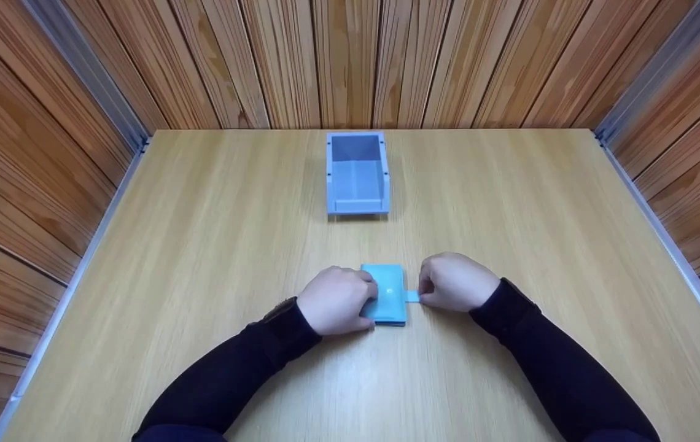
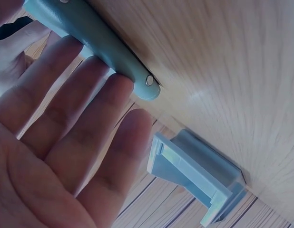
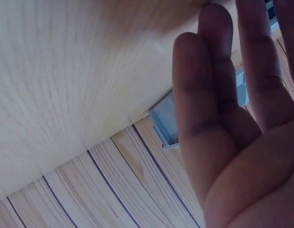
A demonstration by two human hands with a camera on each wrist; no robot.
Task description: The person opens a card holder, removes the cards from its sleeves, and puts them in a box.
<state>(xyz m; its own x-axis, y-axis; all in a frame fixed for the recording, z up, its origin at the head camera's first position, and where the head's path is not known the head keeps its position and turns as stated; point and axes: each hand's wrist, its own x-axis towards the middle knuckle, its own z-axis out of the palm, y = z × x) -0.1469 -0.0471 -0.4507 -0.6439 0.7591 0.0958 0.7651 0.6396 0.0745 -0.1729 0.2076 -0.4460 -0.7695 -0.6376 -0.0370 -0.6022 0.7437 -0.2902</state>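
Observation:
A small light-blue wallet [image 1: 390, 293] lies on the table, its cover down flat and a round stud near its middle. A short strap [image 1: 412, 296] sticks out from its right side. My left hand [image 1: 336, 301] holds the wallet by its left side, with fingertips on the cover and the thumb at the near corner. In the left wrist view, the fingers meet the wallet's rounded edge [image 2: 109, 52], which carries metal snaps. The end of the strap is pinched by my right hand [image 1: 457, 282], whose curled fingers hide it. The right wrist view shows only this hand's fingers [image 3: 194, 85].
Beyond the hands, a blue open-front bin [image 1: 358, 205] stands near the back of the wooden table [image 1: 233, 202]. Wood-panelled walls [image 1: 350, 61] rise at the back and both sides, with metal rails [image 1: 73, 270] along the table's side edges.

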